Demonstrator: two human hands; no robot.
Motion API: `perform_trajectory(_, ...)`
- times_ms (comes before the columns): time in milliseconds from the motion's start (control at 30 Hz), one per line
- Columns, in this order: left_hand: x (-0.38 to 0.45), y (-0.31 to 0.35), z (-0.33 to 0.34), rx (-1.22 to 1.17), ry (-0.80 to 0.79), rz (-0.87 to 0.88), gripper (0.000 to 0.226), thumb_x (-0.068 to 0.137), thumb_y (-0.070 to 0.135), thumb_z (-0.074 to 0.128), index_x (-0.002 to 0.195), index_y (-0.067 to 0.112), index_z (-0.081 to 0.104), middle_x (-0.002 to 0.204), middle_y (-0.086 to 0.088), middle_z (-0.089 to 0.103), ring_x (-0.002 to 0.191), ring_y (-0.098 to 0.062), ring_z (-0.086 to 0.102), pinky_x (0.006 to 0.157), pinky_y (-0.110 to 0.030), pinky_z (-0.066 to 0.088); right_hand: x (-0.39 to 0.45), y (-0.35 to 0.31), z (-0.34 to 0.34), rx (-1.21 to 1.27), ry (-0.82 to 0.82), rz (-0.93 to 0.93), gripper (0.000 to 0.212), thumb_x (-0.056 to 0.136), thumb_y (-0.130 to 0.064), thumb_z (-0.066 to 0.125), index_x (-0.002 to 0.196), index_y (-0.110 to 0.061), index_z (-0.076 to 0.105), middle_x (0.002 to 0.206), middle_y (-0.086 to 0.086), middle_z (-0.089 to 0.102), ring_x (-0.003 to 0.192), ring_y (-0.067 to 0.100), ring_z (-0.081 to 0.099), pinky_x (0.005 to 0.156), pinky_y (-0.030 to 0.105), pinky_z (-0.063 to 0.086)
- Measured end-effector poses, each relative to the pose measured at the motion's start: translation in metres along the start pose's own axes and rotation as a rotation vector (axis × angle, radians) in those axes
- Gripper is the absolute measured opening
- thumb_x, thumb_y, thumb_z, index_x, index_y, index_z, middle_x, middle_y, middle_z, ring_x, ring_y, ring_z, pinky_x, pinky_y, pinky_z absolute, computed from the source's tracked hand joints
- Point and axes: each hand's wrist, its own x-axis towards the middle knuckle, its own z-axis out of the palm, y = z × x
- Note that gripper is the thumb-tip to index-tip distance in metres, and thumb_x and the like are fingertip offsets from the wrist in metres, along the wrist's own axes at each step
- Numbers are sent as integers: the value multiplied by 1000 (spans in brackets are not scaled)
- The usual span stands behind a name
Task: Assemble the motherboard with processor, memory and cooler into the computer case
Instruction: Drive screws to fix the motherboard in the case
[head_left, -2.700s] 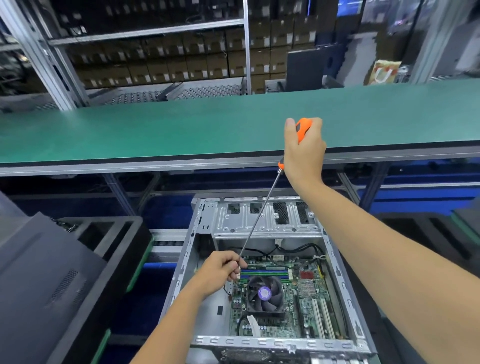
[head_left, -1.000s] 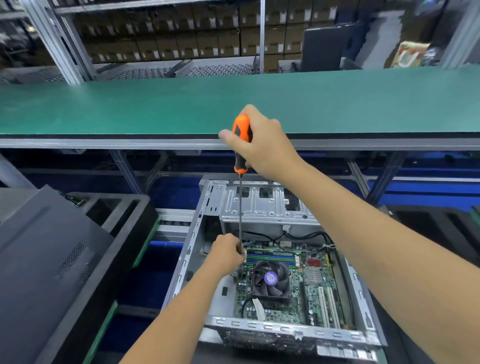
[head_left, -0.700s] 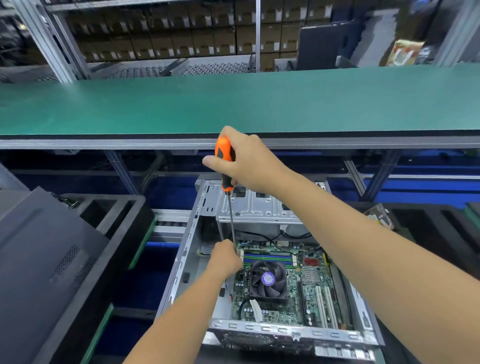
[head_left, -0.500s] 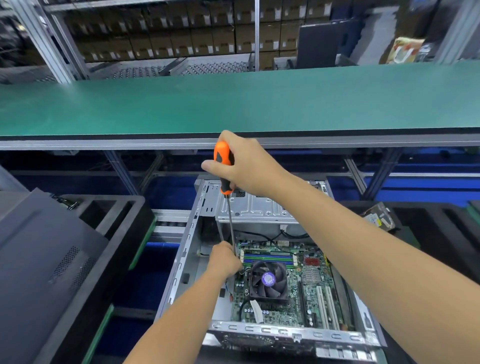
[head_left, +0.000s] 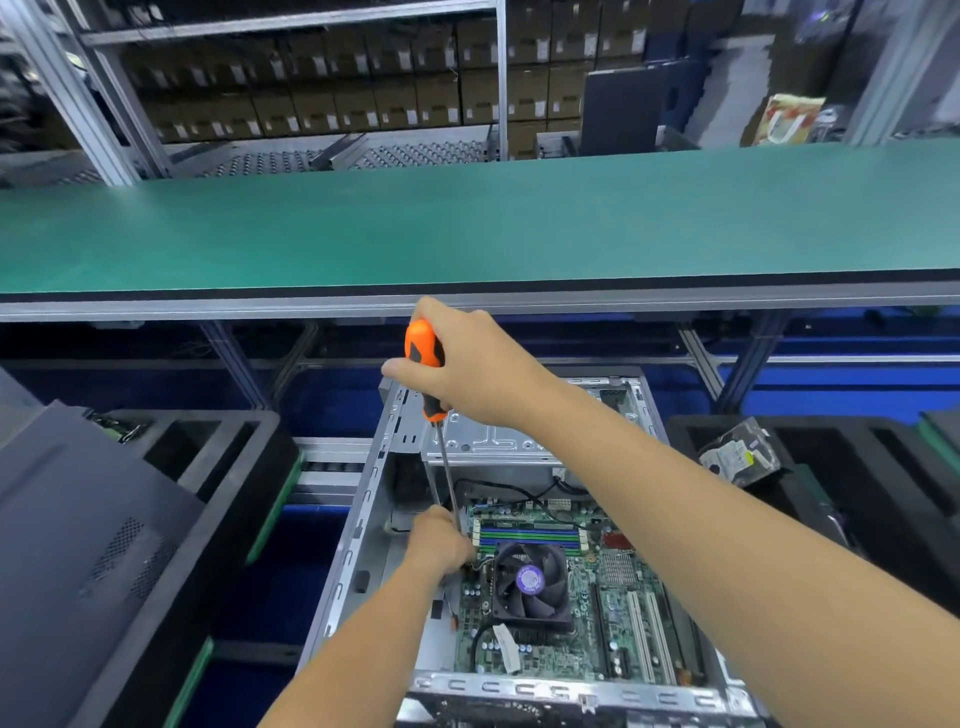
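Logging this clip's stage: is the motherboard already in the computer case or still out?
In. The motherboard lies flat inside the open computer case, cooler fan and memory sticks fitted on it.

Screwdriver (head_left: 427, 372) tip hidden behind left hand (head_left: 440, 540); contact point on motherboard (head_left: 550, 613) not visible. Right hand (head_left: 470, 364) covers far side of handle. Right forearm hides right wall of computer case (head_left: 358, 525). Case near edge cut by frame bottom. Bagged item (head_left: 740, 457) at right: label unreadable. Far shelf boxes (head_left: 363, 104) blurred.
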Motion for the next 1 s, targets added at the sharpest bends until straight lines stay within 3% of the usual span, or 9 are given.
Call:
perform_trajectory(167,2,0,1,48,-2,21,31,74,9,70,77,14,39,80,4,42,70,-11,50,50,-16,39,-1,0,-4,-19,1,14,32,91,-44,62,82,-21,41,78,9,64,68,23,69,65,46,58)
perform_trajectory(333,3,0,1,16,5,-6,34,72,8,73,75,15,39,77,5,40,75,-16,52,58,-21,43,-1,-3,0,-22,-15,2,35,91,-45,62,91,-13,45,81,11,63,74,28,67,70,48,56)
perform_trajectory(533,3,0,-4,-20,-30,-24,43,70,8,77,97,10,44,81,6,41,81,-14,53,57,-19,43,-2,-2,-3,-32,-27,25,36,91,-45,61,95,-12,46,87,12,62,78,29,67,73,48,56)
perform_trajectory(633,4,-1,-6,-17,-55,-32,39,71,4,73,101,7,49,94,-3,50,89,-19,60,64,-27,50,-3,-2,-4,-19,-34,40,36,92,-45,61,95,-13,45,89,12,62,78,29,67,73,48,57)
perform_trajectory(733,6,-4,-6,-11,-76,-4,28,77,2,66,96,7,46,82,-5,53,69,-12,52,54,-23,43,-5,-3,-3,-18,-39,40,34,92,-44,61,93,-14,45,86,11,63,75,29,69,72,47,57)
perform_trajectory(900,8,-5,-7,114,-56,63,5,84,6,59,88,10,57,90,-7,60,82,-19,56,77,-27,50,-7,-5,-1,-35,-26,23,32,92,-43,60,91,-15,45,82,9,63,72,26,69,69,45,58)
perform_trajectory(1000,11,-6,-6,181,-82,92,15,86,10,63,101,8,62,100,-6,61,85,-13,54,83,-22,49,-8,-3,-3,-26,-23,21,32,93,-42,60,93,-14,45,83,10,63,70,24,70,69,45,58)
